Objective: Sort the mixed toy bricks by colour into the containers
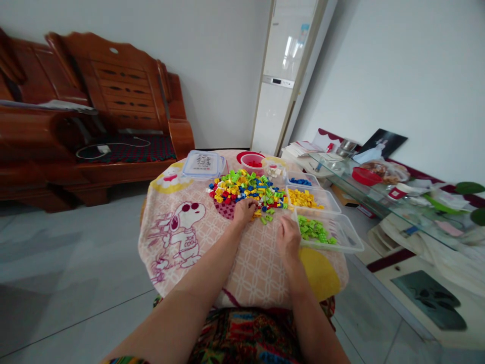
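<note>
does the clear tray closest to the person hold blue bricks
No, that clear tray holds green bricks, with no blue ones showing.

Carved wooden bench, white cable, tall white appliance, glass shelf

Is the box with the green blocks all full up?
Only partly full: the green blocks bunch toward the left of the clear box, leaving bare bottom at the right.

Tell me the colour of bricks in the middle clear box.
Yellow bricks; the head view shows them best.
</note>
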Tool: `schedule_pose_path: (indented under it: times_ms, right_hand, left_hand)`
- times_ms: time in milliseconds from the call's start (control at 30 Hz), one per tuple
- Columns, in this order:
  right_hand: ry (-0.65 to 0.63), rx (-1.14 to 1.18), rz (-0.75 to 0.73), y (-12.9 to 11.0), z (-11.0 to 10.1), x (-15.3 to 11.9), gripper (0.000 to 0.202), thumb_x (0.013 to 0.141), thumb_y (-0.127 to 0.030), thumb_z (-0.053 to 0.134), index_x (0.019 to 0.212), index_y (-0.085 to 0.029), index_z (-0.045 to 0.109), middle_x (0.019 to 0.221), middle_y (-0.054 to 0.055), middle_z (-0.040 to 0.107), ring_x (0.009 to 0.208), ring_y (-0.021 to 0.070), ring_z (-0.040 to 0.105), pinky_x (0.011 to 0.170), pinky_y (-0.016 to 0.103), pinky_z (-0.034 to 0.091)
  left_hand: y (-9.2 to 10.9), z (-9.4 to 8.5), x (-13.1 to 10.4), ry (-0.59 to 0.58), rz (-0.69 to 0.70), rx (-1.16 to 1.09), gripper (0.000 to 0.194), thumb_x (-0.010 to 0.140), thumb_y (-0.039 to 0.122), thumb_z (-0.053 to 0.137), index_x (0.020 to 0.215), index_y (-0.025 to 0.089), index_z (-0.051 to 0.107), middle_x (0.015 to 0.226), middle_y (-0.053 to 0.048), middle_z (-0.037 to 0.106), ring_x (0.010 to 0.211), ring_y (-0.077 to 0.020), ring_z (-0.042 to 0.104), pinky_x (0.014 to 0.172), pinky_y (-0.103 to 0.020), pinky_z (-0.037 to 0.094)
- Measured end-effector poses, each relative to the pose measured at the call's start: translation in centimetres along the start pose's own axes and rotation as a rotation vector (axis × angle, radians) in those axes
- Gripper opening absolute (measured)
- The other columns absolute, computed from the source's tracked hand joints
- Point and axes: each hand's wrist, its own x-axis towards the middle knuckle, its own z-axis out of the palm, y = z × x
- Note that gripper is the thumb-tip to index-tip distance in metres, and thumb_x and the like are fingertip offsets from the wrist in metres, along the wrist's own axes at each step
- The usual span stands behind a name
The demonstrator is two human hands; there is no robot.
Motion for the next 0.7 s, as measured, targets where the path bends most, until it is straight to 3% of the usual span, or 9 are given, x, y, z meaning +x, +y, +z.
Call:
schedule_pose_path:
  times_ms: [200, 333, 533, 700]
  right_hand:
    - [-0.210, -0.076, -0.007, -0.2, 1.0, 2.7, 0.029, 0.089, -0.012, 0.045, 0.092, -0.018, 0.073, 0.093, 0.009, 0.073, 0.092, 0.0222, 0.062, 0.087, 0.032, 0.047]
    - [-0.287, -0.186, -0.024, -0.4, 2.1, 3.1, 0.024, 0.090, -0.013, 0.051, 0.094, -0.021, 0.073, 0.096, 0.009, 0.072, 0.094, 0.0230, 0.061, 0.087, 0.032, 0.046]
    - [-0.251, -0.171, 0.000, -0.4, 2.6, 2.0, 0.024, 0.090, -0.013, 0.052, 0.102, -0.019, 0.072, 0.104, 0.011, 0.071, 0.103, 0.0241, 0.060, 0.093, 0.034, 0.045]
    - [-0.108, -0.059, 0.029, 0.0, 2.2, 1.4, 0.029, 0.094, -0.017, 0.048, 0.111, -0.018, 0.070, 0.109, 0.012, 0.072, 0.104, 0.0239, 0.062, 0.095, 0.038, 0.048]
  left_hand:
    - [0.0, -0.1, 0.0, -0.006, 0.006, 0.000, 0.030, 0.083, 0.010, 0.053, 0.099, 0.015, 0.078, 0.080, -0.003, 0.076, 0.073, -0.0145, 0.066, 0.067, -0.021, 0.046]
    - [0.0, -0.2, 0.0, -0.008, 0.016, 0.014, 0.029, 0.082, 0.010, 0.053, 0.096, 0.017, 0.079, 0.078, -0.002, 0.075, 0.070, -0.0141, 0.065, 0.066, -0.021, 0.045]
    - [-0.2, -0.1, 0.1, -0.009, 0.011, -0.004, 0.030, 0.082, 0.011, 0.053, 0.097, 0.017, 0.078, 0.081, -0.003, 0.076, 0.074, -0.0148, 0.067, 0.068, -0.021, 0.047]
    - [-0.5, 0.2, 0.2, 0.002, 0.021, -0.009, 0.030, 0.082, 0.011, 0.052, 0.096, 0.017, 0.078, 0.080, -0.002, 0.076, 0.076, -0.0150, 0.068, 0.068, -0.021, 0.047]
